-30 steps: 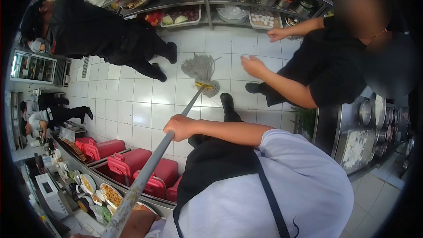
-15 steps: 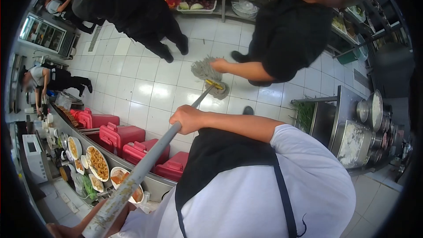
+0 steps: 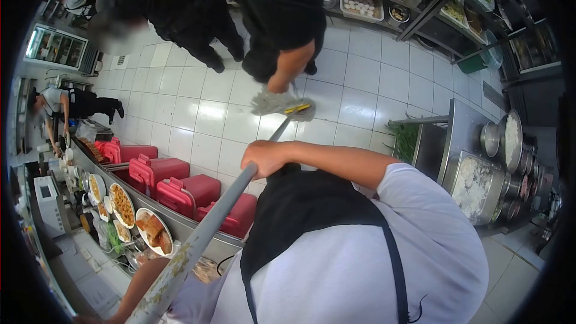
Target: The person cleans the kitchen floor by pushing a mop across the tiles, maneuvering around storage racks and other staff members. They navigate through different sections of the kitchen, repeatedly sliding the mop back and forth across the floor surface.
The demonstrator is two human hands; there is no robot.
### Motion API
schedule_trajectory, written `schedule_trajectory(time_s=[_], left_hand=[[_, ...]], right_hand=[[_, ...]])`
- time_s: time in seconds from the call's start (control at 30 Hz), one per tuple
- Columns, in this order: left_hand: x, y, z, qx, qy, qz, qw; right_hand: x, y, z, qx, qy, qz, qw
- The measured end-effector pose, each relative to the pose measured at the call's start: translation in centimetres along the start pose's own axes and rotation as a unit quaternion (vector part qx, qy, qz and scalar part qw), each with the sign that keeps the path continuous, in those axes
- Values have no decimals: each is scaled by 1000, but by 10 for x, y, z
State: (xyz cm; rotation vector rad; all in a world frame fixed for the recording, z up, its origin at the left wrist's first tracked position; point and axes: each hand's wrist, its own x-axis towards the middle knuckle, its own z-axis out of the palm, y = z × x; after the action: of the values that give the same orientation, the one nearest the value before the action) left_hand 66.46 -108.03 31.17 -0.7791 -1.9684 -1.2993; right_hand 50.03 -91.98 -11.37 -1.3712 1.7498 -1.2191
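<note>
My right hand [image 3: 265, 159] is closed around the grey, paint-worn mop handle [image 3: 210, 222], which slants from the lower left towards the floor. At its far end, a yellow clamp [image 3: 297, 108] holds the grey string mop head [image 3: 269, 103] on the white tiles. A bent-over co-worker's hand [image 3: 278, 83] is at the mop strings. Only a sliver of my left hand [image 3: 90, 320] shows at the bottom left edge, near the handle's lower end; its fingers are hidden.
Red bins [image 3: 157, 171] line the counter at left, under plates of food [image 3: 122, 205]. Another person in black [image 3: 174, 6] stands beyond the co-worker. A steel table with a white-filled tray [image 3: 474, 189] is at right. Shelves [image 3: 414, 0] hold food at the back.
The co-worker has moved left and bent lower over the mop. The mop head and my right hand sit slightly higher in view, a little to the right. The view has shifted, showing more shelving.
</note>
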Motion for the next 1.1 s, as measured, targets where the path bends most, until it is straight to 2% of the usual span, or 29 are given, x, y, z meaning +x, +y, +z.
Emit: schedule_trajectory(time_s=[0.1,0.13,0.17,0.2,0.23,0.33,0.43,0.5,0.53,0.57,0.6,0.63,0.67,0.7,0.73,0.77,0.8,0.83,0.9,1.03,1.1], left_hand=[[-15,4,15,22,11,-6,1000],[14,4,-8,-82,-188,-160,966],[-14,-3,-8,8,16,-108,994],[-31,-20,17,95,221,-50,969],[-28,-26,33,75,213,-26,974],[-2,-40,67,11,189,14,982],[25,-69,97,-78,188,-103,974],[31,-107,138,-41,25,-73,996],[34,-126,159,-26,-55,-53,997],[24,-148,178,-64,-55,-76,994],[7,-164,196,-27,-79,-112,990],[-16,-189,220,9,-105,-156,982],[-48,-205,250,1,-125,-215,969],[-79,-219,278,46,-209,-264,940],[-113,-235,314,38,-244,-316,916],[-148,-247,348,20,-265,-294,918],[-183,-265,382,9,-280,-255,926],[-210,-275,413,3,-289,-227,930],[-239,-280,452,-54,-266,-252,929],[-253,-311,467,-70,-356,-206,909],[-234,-292,457,-80,-386,-177,902]], right_hand=[[-45,19,-11,2,43,46,998],[-55,23,-16,3,67,61,996],[-65,28,-20,11,85,86,993],[-75,28,-26,18,103,112,988],[-83,29,-30,25,120,136,983],[-91,46,-25,-28,228,111,967],[-104,39,-51,-68,311,110,941],[-122,27,-88,-16,426,46,903],[-136,0,-109,28,486,112,866],[-150,-13,-131,110,508,148,841],[-175,-24,-155,108,541,125,824],[-190,-52,-168,89,630,-27,771],[-212,-83,-183,77,667,-92,735],[-236,-119,-190,75,685,-104,717],[-258,-147,-194,123,702,-116,692],[-283,-165,-196,126,658,-190,718],[-286,-202,-183,136,659,-191,715],[-292,-211,-171,148,626,-231,730],[-297,-240,-149,97,588,-238,767],[-332,-315,-130,91,514,-296,800],[-382,-349,-133,-40,552,-266,790]])
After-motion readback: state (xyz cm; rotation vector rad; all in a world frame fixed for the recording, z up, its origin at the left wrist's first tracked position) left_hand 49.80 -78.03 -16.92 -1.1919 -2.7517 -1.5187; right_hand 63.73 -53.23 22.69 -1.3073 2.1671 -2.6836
